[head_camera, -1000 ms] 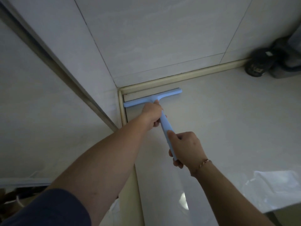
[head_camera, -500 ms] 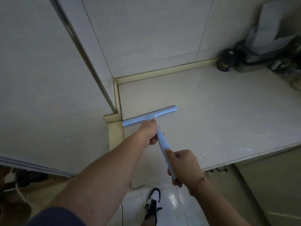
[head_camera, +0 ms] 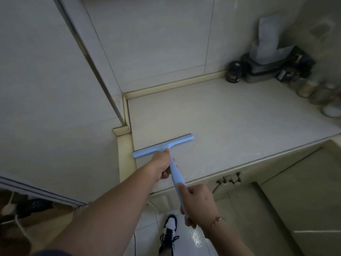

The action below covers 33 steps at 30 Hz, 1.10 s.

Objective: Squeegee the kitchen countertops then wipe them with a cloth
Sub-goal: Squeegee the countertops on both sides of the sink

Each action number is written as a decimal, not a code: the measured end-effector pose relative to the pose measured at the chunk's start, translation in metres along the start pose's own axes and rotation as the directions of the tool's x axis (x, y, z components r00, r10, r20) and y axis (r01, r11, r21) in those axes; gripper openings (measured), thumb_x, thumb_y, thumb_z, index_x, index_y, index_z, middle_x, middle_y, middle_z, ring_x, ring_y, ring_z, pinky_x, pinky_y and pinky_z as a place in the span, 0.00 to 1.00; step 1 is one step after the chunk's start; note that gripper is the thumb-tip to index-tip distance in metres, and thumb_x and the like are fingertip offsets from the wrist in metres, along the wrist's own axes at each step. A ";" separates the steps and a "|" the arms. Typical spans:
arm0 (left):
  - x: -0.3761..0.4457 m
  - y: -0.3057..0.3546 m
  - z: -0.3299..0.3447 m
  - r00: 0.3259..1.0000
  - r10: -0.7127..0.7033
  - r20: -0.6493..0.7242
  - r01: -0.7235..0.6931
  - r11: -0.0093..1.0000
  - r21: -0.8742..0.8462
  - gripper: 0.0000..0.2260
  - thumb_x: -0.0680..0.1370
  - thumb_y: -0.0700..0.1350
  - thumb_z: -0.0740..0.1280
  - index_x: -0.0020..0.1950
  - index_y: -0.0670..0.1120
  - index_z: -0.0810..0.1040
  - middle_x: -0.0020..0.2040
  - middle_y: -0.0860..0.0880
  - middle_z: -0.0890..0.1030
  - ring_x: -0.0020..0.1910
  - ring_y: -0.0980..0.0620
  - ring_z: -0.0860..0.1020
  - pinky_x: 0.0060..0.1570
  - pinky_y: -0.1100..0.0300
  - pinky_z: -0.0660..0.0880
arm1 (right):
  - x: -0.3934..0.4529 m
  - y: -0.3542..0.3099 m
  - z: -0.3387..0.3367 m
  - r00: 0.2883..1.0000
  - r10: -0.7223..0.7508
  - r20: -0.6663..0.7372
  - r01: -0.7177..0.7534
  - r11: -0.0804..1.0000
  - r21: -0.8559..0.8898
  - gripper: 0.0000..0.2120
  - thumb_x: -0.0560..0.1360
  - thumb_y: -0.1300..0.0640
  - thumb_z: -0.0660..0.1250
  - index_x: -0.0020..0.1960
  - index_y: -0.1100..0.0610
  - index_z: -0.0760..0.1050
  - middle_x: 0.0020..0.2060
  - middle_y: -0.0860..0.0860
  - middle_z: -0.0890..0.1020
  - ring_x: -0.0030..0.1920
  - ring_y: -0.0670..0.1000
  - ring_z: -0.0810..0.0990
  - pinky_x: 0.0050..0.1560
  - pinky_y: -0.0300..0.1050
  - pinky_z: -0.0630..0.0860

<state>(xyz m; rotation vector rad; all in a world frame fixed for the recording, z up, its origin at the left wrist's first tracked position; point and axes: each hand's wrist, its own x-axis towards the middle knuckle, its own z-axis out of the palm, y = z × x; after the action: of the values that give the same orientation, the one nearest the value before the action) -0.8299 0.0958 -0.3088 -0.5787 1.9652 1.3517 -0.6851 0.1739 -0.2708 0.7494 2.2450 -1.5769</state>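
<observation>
- Since a second ago, your pale blue plastic T-shaped squeegee (head_camera: 163, 146) has travelled from the far corner to the near left part of the pale stone countertop (head_camera: 230, 122).
- Your left hand (head_camera: 161, 166) curls round the handle just behind the blade; your right hand (head_camera: 198, 202) wraps its end, past the near edge.
- One strip looks nearly finished; the counter's right side awaits, and no cloth is visible.

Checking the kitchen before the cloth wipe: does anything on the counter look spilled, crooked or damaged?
Nothing stands out. The squeegee lies flat on the countertop, held by the left hand and right hand. The jars and the dark box stand at the back right; the dim light hides fine detail.
</observation>
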 end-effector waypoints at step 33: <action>-0.008 0.065 0.120 0.966 0.118 0.229 -0.094 0.989 -0.110 0.20 0.83 0.54 0.52 0.39 0.44 0.71 0.30 0.44 0.77 0.19 0.55 0.70 0.21 0.70 0.58 | 0.000 0.004 -0.129 0.987 0.033 -0.157 -0.017 0.995 0.102 0.25 0.79 0.51 0.60 0.28 0.63 0.73 0.17 0.52 0.74 0.16 0.52 0.71 0.20 0.36 0.66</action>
<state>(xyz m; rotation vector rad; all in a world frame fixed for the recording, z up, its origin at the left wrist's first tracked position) -0.8356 0.2316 -0.2901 -0.3433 1.7667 1.5158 -0.6761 0.2958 -0.2278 0.9580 2.2683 -1.6826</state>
